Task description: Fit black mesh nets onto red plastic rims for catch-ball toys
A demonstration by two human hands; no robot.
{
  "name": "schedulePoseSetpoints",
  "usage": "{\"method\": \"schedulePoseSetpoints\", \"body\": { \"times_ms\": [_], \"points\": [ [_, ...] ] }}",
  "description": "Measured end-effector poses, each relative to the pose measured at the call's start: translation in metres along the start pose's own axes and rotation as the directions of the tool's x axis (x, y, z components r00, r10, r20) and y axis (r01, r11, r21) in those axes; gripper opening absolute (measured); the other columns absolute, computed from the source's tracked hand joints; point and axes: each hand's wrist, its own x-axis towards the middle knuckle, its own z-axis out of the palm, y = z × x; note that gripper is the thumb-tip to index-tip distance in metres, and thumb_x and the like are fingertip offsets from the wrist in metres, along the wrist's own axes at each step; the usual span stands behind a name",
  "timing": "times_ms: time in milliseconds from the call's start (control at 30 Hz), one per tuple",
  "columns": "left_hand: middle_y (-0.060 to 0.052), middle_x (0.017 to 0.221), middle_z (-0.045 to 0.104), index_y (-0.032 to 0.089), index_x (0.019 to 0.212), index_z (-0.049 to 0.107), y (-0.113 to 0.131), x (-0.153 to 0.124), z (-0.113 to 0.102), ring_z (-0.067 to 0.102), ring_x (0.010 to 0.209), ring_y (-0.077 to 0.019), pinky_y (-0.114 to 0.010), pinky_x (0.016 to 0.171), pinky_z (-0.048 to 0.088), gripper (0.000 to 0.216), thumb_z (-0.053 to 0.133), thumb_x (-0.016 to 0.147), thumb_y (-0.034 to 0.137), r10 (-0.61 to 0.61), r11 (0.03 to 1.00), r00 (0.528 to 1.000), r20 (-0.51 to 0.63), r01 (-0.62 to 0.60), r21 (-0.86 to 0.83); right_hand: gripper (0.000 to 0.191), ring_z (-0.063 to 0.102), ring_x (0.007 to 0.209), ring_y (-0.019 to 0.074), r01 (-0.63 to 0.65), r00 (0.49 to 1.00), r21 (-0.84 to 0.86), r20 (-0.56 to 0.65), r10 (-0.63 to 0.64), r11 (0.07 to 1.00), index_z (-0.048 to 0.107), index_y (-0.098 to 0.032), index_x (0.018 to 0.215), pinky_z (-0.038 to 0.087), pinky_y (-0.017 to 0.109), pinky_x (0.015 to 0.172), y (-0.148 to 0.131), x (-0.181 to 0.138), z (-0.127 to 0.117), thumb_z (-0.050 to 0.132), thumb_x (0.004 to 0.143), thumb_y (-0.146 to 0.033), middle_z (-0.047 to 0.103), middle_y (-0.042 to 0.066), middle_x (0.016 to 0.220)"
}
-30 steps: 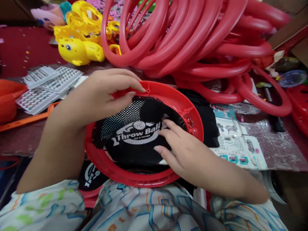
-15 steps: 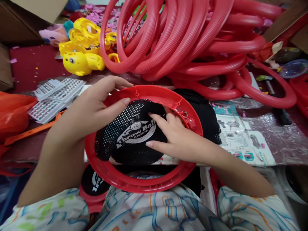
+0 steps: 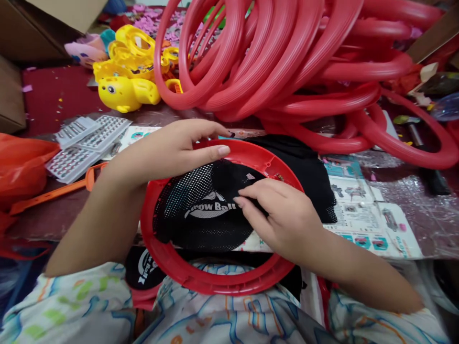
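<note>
A red plastic ring [image 3: 229,288], open side up with small ribs and posts, leans between the table edge and my lap. My left hand [image 3: 175,148] grips its far rim, thumb over the inner side. Inside the ring lies a black mesh net [image 3: 208,234] with white "Throw Ball" print, partly bunched up. My right hand [image 3: 287,220] pinches the net near the print with thumb and forefinger; its other fingers are curled and partly hidden. More black mesh fabric [image 3: 308,174] lies on the table behind the ring.
A large heap of red ribbed rings [image 3: 272,62] fills the back. Yellow toy parts [image 3: 129,93], trays of small cells [image 3: 77,160] and an orange plastic strip [image 3: 50,197] lie at left. Printed cardboard [image 3: 373,224] lies at right. Another printed black disc [image 3: 141,270] sits low by my lap.
My right hand has gone from spread fingers on the net to a pinch on it. My left hand has slid right along the rim, and the net lies flatter at the top.
</note>
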Motion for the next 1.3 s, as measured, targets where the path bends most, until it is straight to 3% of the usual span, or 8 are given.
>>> {"method": "schedulePoseSetpoints", "body": {
  "times_ms": [100, 267, 633, 933, 1100, 1300],
  "points": [
    [0.000, 0.119, 0.069, 0.025, 0.125, 0.062, 0.004, 0.002, 0.003, 0.066, 0.101, -0.0159, -0.025, 0.090, 0.050, 0.037, 0.058, 0.092, 0.041, 0.069, 0.992, 0.997, -0.014, -0.070, -0.104, 0.020, 0.068, 0.080, 0.0206, -0.004, 1.000, -0.106, 0.011, 0.005, 0.994, 0.070, -0.005, 0.098, 0.056, 0.034, 0.075, 0.004, 0.001, -0.004, 0.052, 0.093, -0.010, 0.071, 0.009, 0.085],
    [-0.002, 0.108, 0.067, 0.022, 0.100, 0.071, 0.006, 0.002, 0.008, 0.063, 0.103, -0.0174, -0.027, 0.092, 0.049, 0.024, 0.059, 0.090, 0.040, 0.151, 0.987, 0.989, 0.009, -0.150, -0.053, 0.024, 0.065, 0.073, 0.0223, 0.074, 0.997, -0.286, 0.018, -0.072, 0.955, 0.072, -0.006, 0.100, 0.053, 0.035, 0.065, 0.008, 0.005, -0.011, 0.050, 0.092, -0.011, 0.069, 0.010, 0.081],
    [-0.001, 0.083, 0.060, 0.022, 0.078, 0.075, -0.001, -0.002, 0.020, 0.058, 0.079, -0.0135, -0.025, 0.072, 0.047, 0.015, 0.066, 0.084, 0.033, 0.081, 0.990, 0.988, -0.134, -0.096, -0.107, 0.026, 0.056, 0.071, 0.0204, 0.154, 0.987, -0.352, 0.012, -0.160, 0.923, 0.069, -0.003, 0.110, 0.049, 0.035, 0.066, 0.015, 0.008, -0.006, 0.054, 0.089, -0.009, 0.063, 0.008, 0.076],
    [-0.003, 0.091, 0.060, 0.019, 0.080, 0.065, 0.002, -0.004, 0.030, 0.059, 0.087, -0.0165, -0.030, 0.081, 0.047, 0.016, 0.056, 0.088, 0.029, 0.112, 0.991, 0.974, -0.195, -0.124, -0.048, 0.026, 0.050, 0.069, 0.0197, 0.164, 0.986, -0.375, 0.028, -0.165, 0.912, 0.068, 0.002, 0.108, 0.047, 0.036, 0.065, 0.015, 0.012, -0.005, 0.053, 0.090, -0.007, 0.061, 0.009, 0.072],
    [-0.004, 0.092, 0.061, 0.020, 0.083, 0.068, 0.000, -0.004, 0.032, 0.059, 0.085, -0.0176, -0.031, 0.079, 0.049, 0.017, 0.057, 0.087, 0.032, 0.098, 0.995, 0.977, -0.187, -0.099, 0.003, 0.027, 0.052, 0.070, 0.0207, 0.134, 0.991, -0.400, 0.070, -0.115, 0.907, 0.069, -0.005, 0.110, 0.049, 0.037, 0.064, 0.015, 0.011, -0.007, 0.049, 0.093, -0.011, 0.061, 0.008, 0.073],
    [-0.004, 0.093, 0.063, 0.020, 0.084, 0.072, 0.000, -0.003, 0.035, 0.059, 0.084, -0.0175, -0.031, 0.077, 0.048, 0.017, 0.058, 0.086, 0.031, 0.091, 0.996, 0.976, -0.200, -0.086, 0.035, 0.027, 0.051, 0.068, 0.0217, 0.126, 0.992, -0.405, 0.067, -0.108, 0.906, 0.071, -0.001, 0.108, 0.047, 0.037, 0.063, 0.015, 0.010, -0.007, 0.051, 0.091, -0.010, 0.059, 0.008, 0.069]
  ]
}}
